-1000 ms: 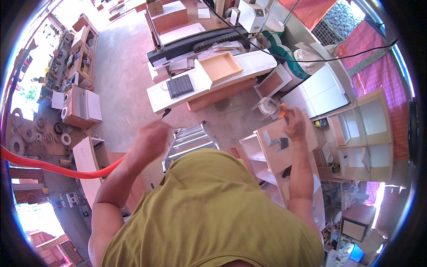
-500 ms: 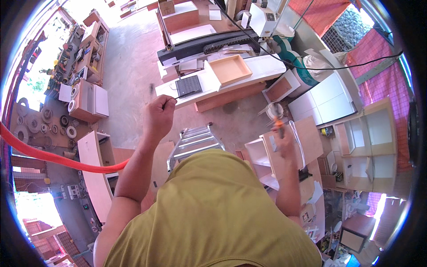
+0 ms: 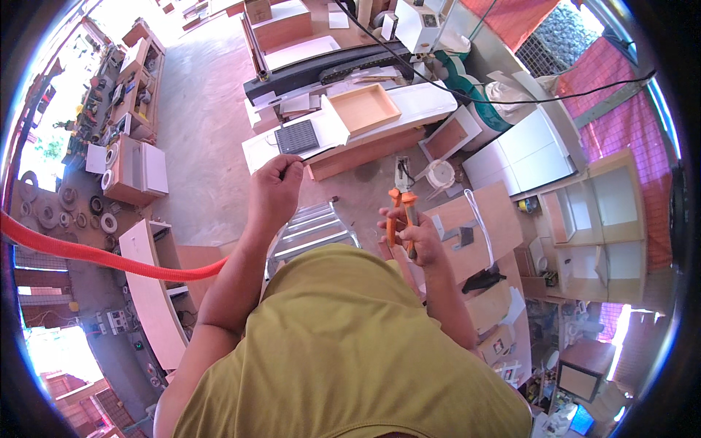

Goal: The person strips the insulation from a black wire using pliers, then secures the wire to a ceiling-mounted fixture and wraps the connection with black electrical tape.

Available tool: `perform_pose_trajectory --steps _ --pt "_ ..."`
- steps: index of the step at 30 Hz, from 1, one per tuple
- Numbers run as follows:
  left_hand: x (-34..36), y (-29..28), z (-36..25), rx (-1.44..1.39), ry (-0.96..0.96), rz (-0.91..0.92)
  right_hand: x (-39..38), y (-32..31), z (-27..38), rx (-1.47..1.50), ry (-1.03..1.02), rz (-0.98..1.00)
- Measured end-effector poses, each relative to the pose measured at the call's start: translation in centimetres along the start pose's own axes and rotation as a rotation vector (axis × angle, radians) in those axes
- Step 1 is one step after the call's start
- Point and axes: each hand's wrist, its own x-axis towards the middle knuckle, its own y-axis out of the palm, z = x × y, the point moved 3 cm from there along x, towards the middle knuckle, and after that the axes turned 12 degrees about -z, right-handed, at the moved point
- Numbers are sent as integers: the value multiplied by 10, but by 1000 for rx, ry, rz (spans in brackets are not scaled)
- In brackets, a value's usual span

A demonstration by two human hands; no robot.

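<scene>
Two hands and one pair of orange-handled pliers [image 3: 396,197], seen from my remote post: the right hand [image 3: 421,237] grips the handles, the tool's head beyond its fingers; the left hand [image 3: 277,186] is closed, its contents too small for me to identify. One stepladder [image 3: 312,228] is partly hidden by the shirt [image 3: 350,336].

olive-green shirt [image 3: 343,343], bare forearms [image 3: 232,286]
plain cloth in loose, soft folds, a curved stitched neckline [image 3: 372,424]; the left hand [image 3: 277,186] and right hand [image 3: 414,237] are bare.
</scene>
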Motion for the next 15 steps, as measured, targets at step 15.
perform_pose_trajectory --steps 15 --pt "-4 11 -16 -8 18 31 -14 16 3 285 143 409"
